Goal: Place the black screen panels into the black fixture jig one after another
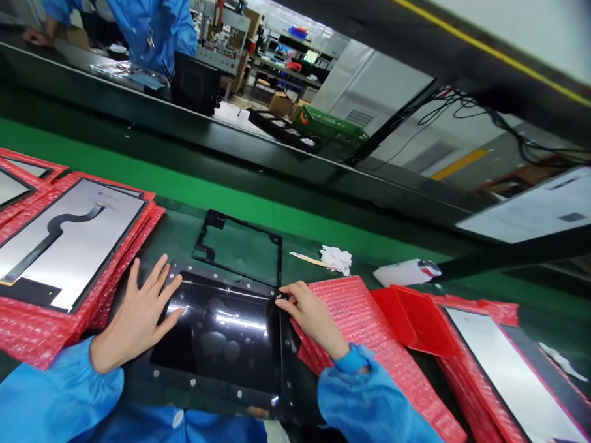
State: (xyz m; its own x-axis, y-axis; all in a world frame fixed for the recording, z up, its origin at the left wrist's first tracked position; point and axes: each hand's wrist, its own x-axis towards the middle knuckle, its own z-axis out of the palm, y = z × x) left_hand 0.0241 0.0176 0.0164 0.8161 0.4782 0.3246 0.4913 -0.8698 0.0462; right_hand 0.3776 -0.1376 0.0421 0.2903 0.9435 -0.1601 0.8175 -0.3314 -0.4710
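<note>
A glossy black screen panel [222,345] with smudges and light reflections lies in front of me, on a dark plate with light round dots along its edges. My left hand [141,313] rests at the panel's left side, open with its fingers spread. At the upper right corner, my right hand [309,315] has thumb and index finger pinched together; what sits between them, if anything, is too small to name. Just beyond the panel lies a thin black frame [242,248]. A pointed blade [307,259] and crumpled white tissue [336,259] lie to its right.
Red bubble-wrap bags [36,331] are stacked at left, topped by a display panel [75,241] with a ribbon cable. More red bubble wrap [379,348], a red box [417,320], a white bottle [408,273] and another display panel [512,375] are at right. A person [145,32] in blue stands beyond.
</note>
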